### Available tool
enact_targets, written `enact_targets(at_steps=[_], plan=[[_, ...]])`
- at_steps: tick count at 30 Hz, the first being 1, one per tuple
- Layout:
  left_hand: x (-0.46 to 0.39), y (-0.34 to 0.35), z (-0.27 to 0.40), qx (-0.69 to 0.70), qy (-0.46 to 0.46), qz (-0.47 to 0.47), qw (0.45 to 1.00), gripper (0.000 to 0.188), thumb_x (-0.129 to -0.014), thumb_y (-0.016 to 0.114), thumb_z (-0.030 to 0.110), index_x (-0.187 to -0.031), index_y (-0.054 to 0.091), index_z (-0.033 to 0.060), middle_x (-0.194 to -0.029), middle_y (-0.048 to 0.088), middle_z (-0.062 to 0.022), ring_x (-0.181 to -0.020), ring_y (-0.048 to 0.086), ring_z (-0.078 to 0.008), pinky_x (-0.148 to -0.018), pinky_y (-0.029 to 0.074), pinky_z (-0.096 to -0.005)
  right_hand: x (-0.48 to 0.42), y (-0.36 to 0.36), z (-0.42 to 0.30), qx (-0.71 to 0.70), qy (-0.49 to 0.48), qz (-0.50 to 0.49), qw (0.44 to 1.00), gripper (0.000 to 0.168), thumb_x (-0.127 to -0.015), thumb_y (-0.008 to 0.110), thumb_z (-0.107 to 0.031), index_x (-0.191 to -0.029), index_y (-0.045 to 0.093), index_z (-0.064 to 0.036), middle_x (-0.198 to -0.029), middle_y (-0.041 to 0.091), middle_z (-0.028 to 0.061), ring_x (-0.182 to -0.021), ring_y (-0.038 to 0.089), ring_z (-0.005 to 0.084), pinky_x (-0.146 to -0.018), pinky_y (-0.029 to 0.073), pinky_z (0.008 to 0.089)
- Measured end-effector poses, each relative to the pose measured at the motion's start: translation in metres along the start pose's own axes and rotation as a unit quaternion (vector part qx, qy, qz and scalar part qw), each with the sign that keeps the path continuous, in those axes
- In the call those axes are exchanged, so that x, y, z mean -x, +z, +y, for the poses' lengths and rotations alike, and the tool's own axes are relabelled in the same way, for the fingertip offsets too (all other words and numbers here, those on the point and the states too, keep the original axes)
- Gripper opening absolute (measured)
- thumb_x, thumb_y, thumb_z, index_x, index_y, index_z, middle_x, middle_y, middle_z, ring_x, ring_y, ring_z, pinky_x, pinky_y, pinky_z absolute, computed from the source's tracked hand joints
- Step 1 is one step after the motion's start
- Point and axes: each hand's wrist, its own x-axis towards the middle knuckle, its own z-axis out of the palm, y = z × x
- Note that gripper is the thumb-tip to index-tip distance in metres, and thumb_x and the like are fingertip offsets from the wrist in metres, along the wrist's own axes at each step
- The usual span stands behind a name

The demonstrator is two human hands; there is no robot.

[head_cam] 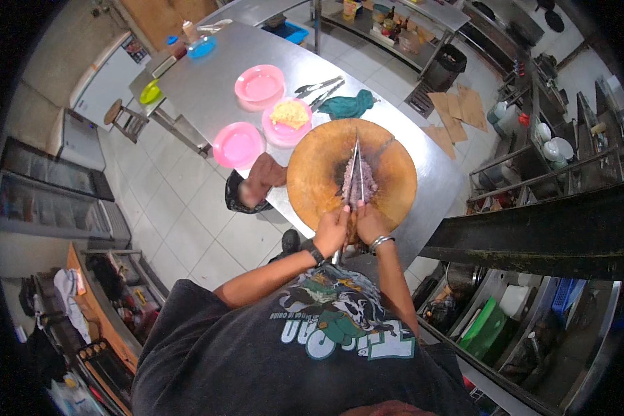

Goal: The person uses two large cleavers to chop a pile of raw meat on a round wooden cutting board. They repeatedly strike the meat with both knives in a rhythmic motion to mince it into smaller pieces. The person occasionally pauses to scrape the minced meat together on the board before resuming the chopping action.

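Note:
A round wooden chopping block stands on the steel table before me. On it lies a heap of finely chopped purplish food, possibly onion or meat. Two long knife blades run over the heap, their far tips close together. My left hand grips the left knife, and my right hand grips the right knife. Both hands are side by side at the block's near edge, and they largely hide the handles. A pink bowl of yellow crumbly food sits just beyond the block.
Two more pink bowls stand on the steel table. Metal tongs and a green cloth lie behind the block. A brown cloth hangs at the table's left edge. Cardboard pieces lie on the floor at right.

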Motion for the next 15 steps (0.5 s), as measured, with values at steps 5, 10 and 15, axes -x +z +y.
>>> enact_targets(at_steps=[5,10,15], plan=[[0.001,-0.002,0.0,-0.069,0.021,0.021,0.997,0.041,-0.102,0.038,0.03,-0.078,0.054,0.0016,-0.051,0.049,-0.0041,-0.038,0.049,-0.0136,-0.038,0.038,-0.0292,0.0,-0.003,-0.002,0.018,0.025,-0.058,0.998,0.058,-0.101,0.026,-0.045,-0.097,0.053,0.006,-0.1,0.059,0.0341,-0.095,0.056,0.0497,-0.081,0.044,0.0529],[-0.01,-0.009,-0.005,-0.006,-0.009,0.005,1.0,0.041,-0.103,0.038,0.031,-0.079,0.053,0.0012,-0.051,0.047,-0.0031,-0.039,0.048,-0.0134,-0.038,0.039,-0.0296,0.001,0.002,-0.013,0.099,0.036,-0.052,0.993,0.05,-0.101,0.029,-0.037,-0.096,0.057,0.004,-0.095,0.06,0.0312,-0.095,0.056,0.0453,-0.083,0.043,0.0497],[0.0,-0.009,0.004,0.001,-0.026,0.017,1.0,0.043,-0.102,0.038,0.033,-0.073,0.048,0.0032,-0.05,0.045,-0.0037,-0.037,0.045,-0.0138,-0.036,0.038,-0.0301,0.012,-0.049,-0.013,-0.074,0.054,-0.024,0.996,0.051,-0.101,0.03,-0.041,-0.097,0.056,0.003,-0.08,0.061,0.0258,-0.063,0.061,0.0339,-0.061,0.049,0.0442]])
